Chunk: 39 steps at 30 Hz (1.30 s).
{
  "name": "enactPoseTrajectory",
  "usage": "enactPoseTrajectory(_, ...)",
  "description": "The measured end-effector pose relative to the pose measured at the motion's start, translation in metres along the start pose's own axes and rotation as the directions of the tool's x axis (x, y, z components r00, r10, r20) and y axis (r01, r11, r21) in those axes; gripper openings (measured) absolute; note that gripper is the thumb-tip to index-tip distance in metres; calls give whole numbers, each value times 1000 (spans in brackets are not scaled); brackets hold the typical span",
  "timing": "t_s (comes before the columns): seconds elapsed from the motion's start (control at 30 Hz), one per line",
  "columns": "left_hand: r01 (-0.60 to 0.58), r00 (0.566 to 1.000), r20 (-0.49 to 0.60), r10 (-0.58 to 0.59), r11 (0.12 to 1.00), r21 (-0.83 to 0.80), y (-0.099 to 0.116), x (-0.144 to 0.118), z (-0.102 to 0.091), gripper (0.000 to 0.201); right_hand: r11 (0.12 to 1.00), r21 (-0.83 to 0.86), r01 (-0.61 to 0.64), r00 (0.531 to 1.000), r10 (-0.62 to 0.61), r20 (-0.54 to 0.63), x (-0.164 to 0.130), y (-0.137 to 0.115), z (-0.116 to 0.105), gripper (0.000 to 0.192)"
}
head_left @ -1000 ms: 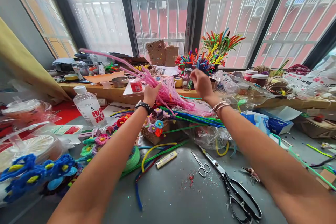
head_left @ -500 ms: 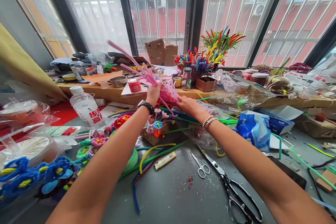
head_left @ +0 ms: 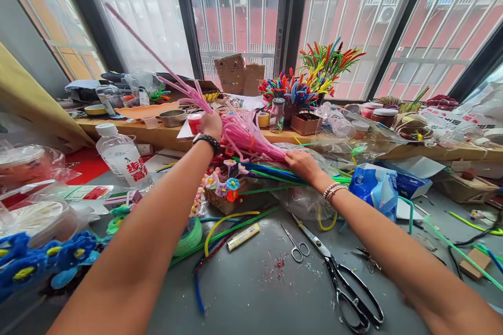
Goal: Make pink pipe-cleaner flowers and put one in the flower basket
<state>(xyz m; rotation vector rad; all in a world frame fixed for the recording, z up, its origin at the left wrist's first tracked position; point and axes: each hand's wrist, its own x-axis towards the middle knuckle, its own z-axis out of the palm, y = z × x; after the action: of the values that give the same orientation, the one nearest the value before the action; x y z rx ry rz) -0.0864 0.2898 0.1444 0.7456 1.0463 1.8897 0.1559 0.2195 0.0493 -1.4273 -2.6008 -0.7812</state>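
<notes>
Here, far left: clear plastic tub (head_left: 37,220), contents unclear. Right of it, water bottle (head_left: 120,156), capped, upright, near the wooden ledge (head_left: 157,136). Left hand (head_left: 212,123) closed around the bundle of pink pipe cleaners (head_left: 243,136); loose ends fan up-left. Small wicker basket (head_left: 223,199) beneath holds pipe-cleaner flowers. Right hand (head_left: 302,165) pinches the bundle's lower end at the plastic bag (head_left: 310,199). Far ledge: glass jar (head_left: 277,115), lidded; pot of mixed coloured stems (head_left: 328,63).
</notes>
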Motion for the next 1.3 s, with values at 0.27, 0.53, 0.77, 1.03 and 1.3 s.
enactPoseTrajectory(0.27, -156, 981, -96, 170, 978, 135, 43, 12, -2, 20, 997, 29, -77, 996, 76, 44, -4, 3, 11, 23)
enactPoseTrajectory(0.53, -258, 950, -138, 279, 954, 156, 83, 20, -19, 27, 985, 93, -143, 987, 135, 87, 0, 1, 16, 28)
enactPoseTrajectory(0.77, -350, 902, -185, 391, 911, 217, 102, 22, -46, 32, 967, 135, -216, 972, 199, 126, 2, -2, 16, 26)
enactPoseTrajectory(1.03, -234, 952, -189, 239, 971, 48, 82, -1, -36, 35, 917, 232, -324, 944, 297, 144, 20, -13, -17, 19)
enactPoseTrajectory(1.3, -229, 973, 0, 231, 962, -149, 80, -29, -10, 38, 835, 437, -335, 927, 374, -5, 78, -42, -82, 26)
